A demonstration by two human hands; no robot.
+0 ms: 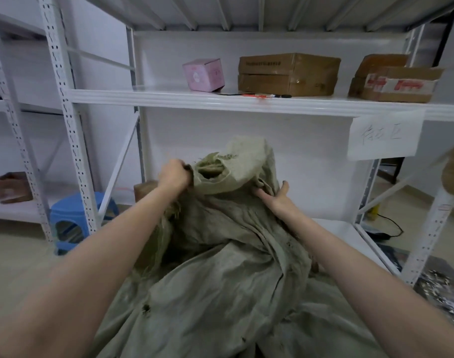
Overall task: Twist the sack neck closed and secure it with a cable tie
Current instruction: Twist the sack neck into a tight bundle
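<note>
A large grey-green woven sack (220, 275) lies in front of me, its top end raised toward the shelving. The sack mouth (215, 167) gapes open, frayed at the rim. My left hand (174, 174) is closed on the left edge of the mouth. My right hand (273, 195) presses on the folded fabric to the right below the mouth, fingers tucked into the folds and thumb raised. Thin items lie on the middle shelf, a black strand (227, 94) and red and black pieces (262, 95); whether they are cable ties I cannot tell.
White metal shelving (148, 98) stands right behind the sack. On its middle shelf sit a pink box (204, 74) and cardboard boxes (287, 74). A paper label (384, 135) hangs from the shelf edge. A blue plastic stool (71, 218) stands to the left.
</note>
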